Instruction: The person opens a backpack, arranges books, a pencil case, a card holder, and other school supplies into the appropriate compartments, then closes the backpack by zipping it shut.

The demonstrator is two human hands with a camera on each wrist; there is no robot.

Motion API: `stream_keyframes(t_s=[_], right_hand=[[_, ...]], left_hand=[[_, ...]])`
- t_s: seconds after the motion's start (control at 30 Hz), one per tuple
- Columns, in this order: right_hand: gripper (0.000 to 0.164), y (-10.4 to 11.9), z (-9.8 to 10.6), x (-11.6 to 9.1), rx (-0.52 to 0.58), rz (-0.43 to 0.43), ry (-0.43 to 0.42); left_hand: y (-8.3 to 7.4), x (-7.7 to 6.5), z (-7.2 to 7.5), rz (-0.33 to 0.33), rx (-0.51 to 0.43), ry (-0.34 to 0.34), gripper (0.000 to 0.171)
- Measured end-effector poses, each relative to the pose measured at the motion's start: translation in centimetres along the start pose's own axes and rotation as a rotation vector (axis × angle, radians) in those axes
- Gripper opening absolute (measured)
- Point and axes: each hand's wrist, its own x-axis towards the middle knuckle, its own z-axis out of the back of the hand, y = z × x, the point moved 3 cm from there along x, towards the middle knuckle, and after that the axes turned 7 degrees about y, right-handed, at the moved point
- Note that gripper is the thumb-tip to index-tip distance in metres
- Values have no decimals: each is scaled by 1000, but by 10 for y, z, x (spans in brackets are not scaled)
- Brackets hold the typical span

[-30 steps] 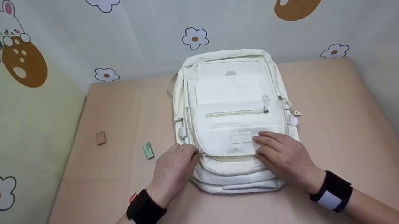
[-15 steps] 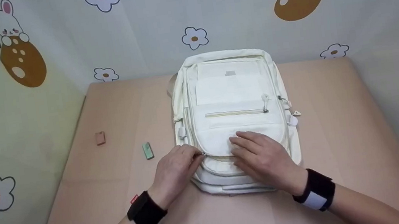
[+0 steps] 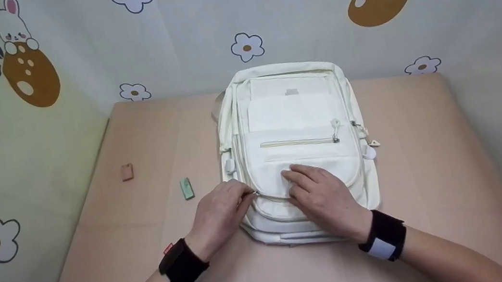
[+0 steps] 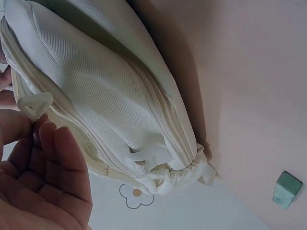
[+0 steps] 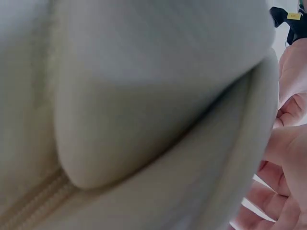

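Note:
A white backpack lies on its back on the table, its front pocket facing up. At the left end of the curved front-pocket zipper, my left hand pinches a zipper pull between thumb and fingers. In the left wrist view a pale loop hangs from that pull, right at the fingertips. My right hand rests on the lower front pocket, fingers slightly bent and spread over the flap just beside the zipper. Its thumb is mostly hidden in the head view. The backpack's fabric fills most of the right wrist view.
Left of the backpack lie a small green block and a small pink block on the pinkish-tan table. A second zipper pull sits on the upper pocket. Patterned cloth surrounds the table's back and sides.
My right hand has slid left across the front pocket, closer to the left hand, covering the label patch. My left hand stays at the zipper's left end.

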Motion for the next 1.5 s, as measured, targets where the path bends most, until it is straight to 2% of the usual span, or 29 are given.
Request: stream_keyframes(t_s=[0.23, 0.63, 0.87, 1.0, 1.13, 1.23, 1.4, 1.5], right_hand=[[10, 1, -1, 2, -16, 14, -8], [9, 2, -1, -1, -7, -14, 34], [16, 6, 11, 14, -24, -23, 30], [23, 13, 15, 32, -50, -3, 80], [29, 18, 8, 46, -112, -15, 182], [28, 20, 3, 51, -176, -32, 226], [15, 23, -2, 51, -225, -5, 219], [15, 24, -4, 50, -217, 4, 217]], left_hand=[[9, 3, 4, -4, 10, -8, 14], [31, 21, 8, 104, -29, 4, 11], [34, 22, 8, 112, -23, 6, 10], [35, 24, 6, 144, -22, 15, 9], [35, 24, 4, 144, -27, 14, 8], [35, 24, 3, 144, -36, 18, 8], [39, 25, 3, 159, -52, 33, 9], [40, 27, 5, 169, -62, 51, 9]])
